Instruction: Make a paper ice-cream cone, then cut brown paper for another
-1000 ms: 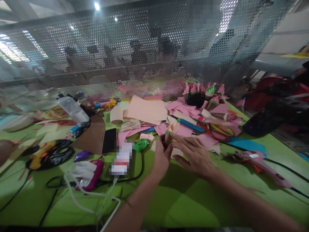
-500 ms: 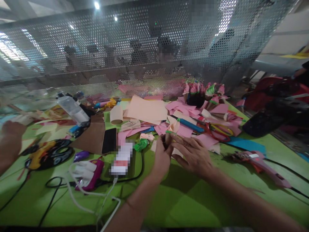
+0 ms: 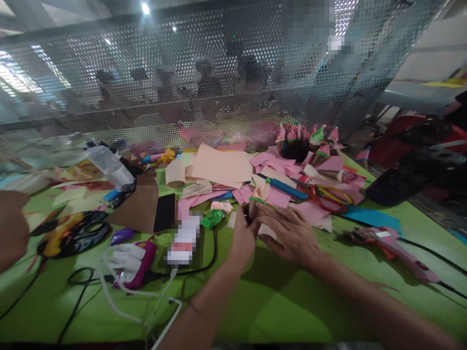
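Observation:
Between my hands, above the green table (image 3: 270,311), is a small paper ice-cream cone (image 3: 258,194) with a pale peach top, a green band and a brown lower part. My left hand (image 3: 243,231) is closed round the lower part of it. From the other side, my right hand (image 3: 294,236) presses its fingertips against the cone, fingers together and bent. My palms and fingers hide the cone's lower end. A peach scrap of paper (image 3: 268,231) shows just under my right hand.
Pink paper pieces (image 3: 279,165), scissors (image 3: 330,199) and a blue pen-like tool (image 3: 288,188) lie beyond my hands. At right rests a pink glue gun (image 3: 397,250). Left are a phone (image 3: 165,214), a power strip (image 3: 142,265) with cables, and another person's arm (image 3: 12,228). Finished paper cones (image 3: 317,136) stand behind.
Both my hands stay nearly in place around the cone. The other person's arm at the left has shifted toward the left edge and lower.

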`<state>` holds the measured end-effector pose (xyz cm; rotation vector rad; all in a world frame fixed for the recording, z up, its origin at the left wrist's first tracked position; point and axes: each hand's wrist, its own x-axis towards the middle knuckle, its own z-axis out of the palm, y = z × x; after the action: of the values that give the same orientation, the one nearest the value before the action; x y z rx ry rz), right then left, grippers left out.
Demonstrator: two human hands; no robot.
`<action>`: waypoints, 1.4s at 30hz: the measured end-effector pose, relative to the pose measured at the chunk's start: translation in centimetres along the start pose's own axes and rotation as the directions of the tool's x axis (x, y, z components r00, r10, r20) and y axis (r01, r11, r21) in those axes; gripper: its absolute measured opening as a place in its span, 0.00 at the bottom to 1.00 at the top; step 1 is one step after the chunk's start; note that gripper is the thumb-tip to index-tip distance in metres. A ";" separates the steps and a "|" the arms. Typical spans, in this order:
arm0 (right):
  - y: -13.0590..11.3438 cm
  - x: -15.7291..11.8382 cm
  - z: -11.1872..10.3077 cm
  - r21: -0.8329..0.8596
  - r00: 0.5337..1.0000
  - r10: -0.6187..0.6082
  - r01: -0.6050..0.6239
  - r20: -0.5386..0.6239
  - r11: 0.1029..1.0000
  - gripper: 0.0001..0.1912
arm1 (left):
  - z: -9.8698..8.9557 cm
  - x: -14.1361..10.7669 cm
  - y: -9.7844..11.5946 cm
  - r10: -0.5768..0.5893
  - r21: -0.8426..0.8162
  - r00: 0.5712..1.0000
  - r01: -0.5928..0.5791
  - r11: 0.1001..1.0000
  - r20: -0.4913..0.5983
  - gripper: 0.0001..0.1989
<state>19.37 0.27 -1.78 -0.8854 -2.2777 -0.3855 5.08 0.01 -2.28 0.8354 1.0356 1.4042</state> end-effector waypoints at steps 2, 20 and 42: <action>0.0 0.0 -0.1 0.013 1.000 -0.008 0.008 -0.015 1.000 0.12 | 0.0 0.0 0.2 -0.026 -0.013 1.000 0.026 1.000 -0.011 0.17; 0.0 0.0 0.1 0.012 1.000 0.026 -0.026 -0.005 1.000 0.11 | 0.1 -0.1 0.6 -0.038 -0.035 0.999 0.038 0.999 -0.008 0.14; 0.1 0.0 0.1 0.052 0.997 0.074 -0.075 0.019 0.996 0.12 | -0.2 0.5 0.0 -0.099 -0.035 0.995 0.099 0.994 0.022 0.15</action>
<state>19.47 0.38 -1.86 -0.9464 -2.2524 -0.2842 4.79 0.48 -2.39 0.7608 1.0200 1.3240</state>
